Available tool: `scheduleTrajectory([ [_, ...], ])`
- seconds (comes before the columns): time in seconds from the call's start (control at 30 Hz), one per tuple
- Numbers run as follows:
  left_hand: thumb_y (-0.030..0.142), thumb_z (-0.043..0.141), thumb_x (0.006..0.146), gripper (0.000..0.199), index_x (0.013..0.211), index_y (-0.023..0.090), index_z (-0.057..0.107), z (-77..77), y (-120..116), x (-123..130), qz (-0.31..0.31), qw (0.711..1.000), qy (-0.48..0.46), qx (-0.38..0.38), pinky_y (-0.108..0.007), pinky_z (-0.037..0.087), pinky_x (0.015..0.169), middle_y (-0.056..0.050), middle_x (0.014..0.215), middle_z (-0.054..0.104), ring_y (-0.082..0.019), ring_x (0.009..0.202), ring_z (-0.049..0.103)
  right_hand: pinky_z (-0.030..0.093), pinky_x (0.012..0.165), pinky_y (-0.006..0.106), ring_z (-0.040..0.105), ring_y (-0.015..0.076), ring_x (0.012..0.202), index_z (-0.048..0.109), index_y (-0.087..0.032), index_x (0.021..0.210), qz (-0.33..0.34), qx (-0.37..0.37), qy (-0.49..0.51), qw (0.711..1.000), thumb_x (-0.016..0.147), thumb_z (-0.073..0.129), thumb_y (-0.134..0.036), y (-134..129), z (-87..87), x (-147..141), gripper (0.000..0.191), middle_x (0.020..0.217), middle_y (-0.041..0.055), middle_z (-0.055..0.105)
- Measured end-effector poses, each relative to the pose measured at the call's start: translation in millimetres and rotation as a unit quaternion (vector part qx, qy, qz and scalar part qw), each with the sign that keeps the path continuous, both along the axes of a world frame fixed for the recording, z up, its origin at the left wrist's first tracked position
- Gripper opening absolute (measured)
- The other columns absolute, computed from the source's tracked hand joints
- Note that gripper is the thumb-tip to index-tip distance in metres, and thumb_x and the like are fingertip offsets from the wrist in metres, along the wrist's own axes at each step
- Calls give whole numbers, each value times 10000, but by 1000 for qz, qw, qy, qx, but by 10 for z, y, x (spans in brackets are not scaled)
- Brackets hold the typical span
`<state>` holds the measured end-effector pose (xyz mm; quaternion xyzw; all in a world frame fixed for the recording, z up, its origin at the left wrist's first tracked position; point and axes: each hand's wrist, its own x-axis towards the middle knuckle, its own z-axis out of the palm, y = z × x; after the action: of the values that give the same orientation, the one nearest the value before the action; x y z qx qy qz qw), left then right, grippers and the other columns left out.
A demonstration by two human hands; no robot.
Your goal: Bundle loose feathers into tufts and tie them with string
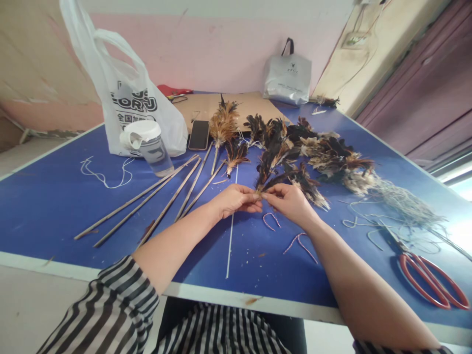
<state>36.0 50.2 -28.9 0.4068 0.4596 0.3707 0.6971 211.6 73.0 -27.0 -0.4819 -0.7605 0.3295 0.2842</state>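
Observation:
Both my hands meet above the middle of the blue table. My left hand pinches the base of a dark feather bundle between thumb and fingers. From the other side my right hand grips the same base, its fingertips nearly touching my left thumb. The feathers point up and away from me. Small pink-and-white cords lie just below my hands. A brown feather duster head on a stick and a small feather tuft lie beyond my left hand.
Several thin sticks lie left, near a lidded cup and a white plastic bag. A phone lies behind. More feather bundles, tangled string and red-handled scissors are on the right. A silver bag stands by the wall.

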Motion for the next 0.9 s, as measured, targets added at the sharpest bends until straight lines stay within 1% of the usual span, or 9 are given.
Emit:
scheduleTrajectory([
  [0.13,247,718,679,205,721,66,632,-16,-11,-8,-21,1000,5,21,-215,497,584,-54,647,644,-97,560,620,372,471,229,489,108,491,658,-146,723,-9,37,-23,999,726,560,-369,-13,13,-7,244,566,12,607],
  [0.27,239,668,727,176,698,71,623,-29,-8,4,-31,997,40,59,-216,486,548,-30,609,618,-77,502,582,360,493,234,484,110,518,669,-140,697,-17,62,-46,997,728,556,-359,-10,13,-14,248,605,19,623],
  [0.37,205,617,765,148,684,82,606,-33,16,13,-5,995,62,82,-208,473,514,-9,578,593,-73,480,568,378,527,240,503,117,548,684,-150,738,-16,54,-46,997,735,552,-357,-2,5,-17,246,654,22,645],
  [0.5,180,588,775,132,686,84,601,-39,66,-18,35,992,87,86,-197,466,504,-8,571,586,-65,464,555,383,527,239,505,115,537,678,-166,748,0,47,-44,998,747,544,-331,-47,36,-29,212,621,7,634],
  [0.57,187,593,766,153,652,85,593,-53,78,-34,24,989,105,98,-207,470,508,-10,553,579,-68,449,547,385,530,238,507,117,542,668,-172,743,20,81,-61,995,756,532,-287,-93,68,-33,179,612,6,622],
  [0.63,205,586,765,188,614,95,580,-81,70,-33,-5,985,122,125,-215,470,511,-8,535,566,-77,449,547,398,576,244,531,126,598,661,-175,758,46,157,-96,982,781,508,-250,-137,97,-30,172,668,21,628],
  [0.77,230,513,797,237,593,127,577,-141,7,9,-59,956,193,215,-197,435,492,5,539,555,-78,451,532,395,663,257,549,151,737,661,-175,831,78,311,-200,926,865,428,-251,-177,127,-2,248,811,73,620],
  [0.83,213,498,795,241,582,140,587,-151,-22,21,-82,929,244,265,-188,410,483,8,534,560,-74,441,511,388,665,260,544,158,753,663,-177,826,89,333,-226,911,878,421,-266,-166,136,13,262,812,79,609],
  [0.9,183,514,777,215,587,150,610,-136,-39,18,-104,907,272,304,-179,398,488,8,541,573,-68,442,496,384,664,263,544,159,749,664,-180,809,95,315,-218,919,866,446,-267,-133,151,35,242,797,71,606],
])
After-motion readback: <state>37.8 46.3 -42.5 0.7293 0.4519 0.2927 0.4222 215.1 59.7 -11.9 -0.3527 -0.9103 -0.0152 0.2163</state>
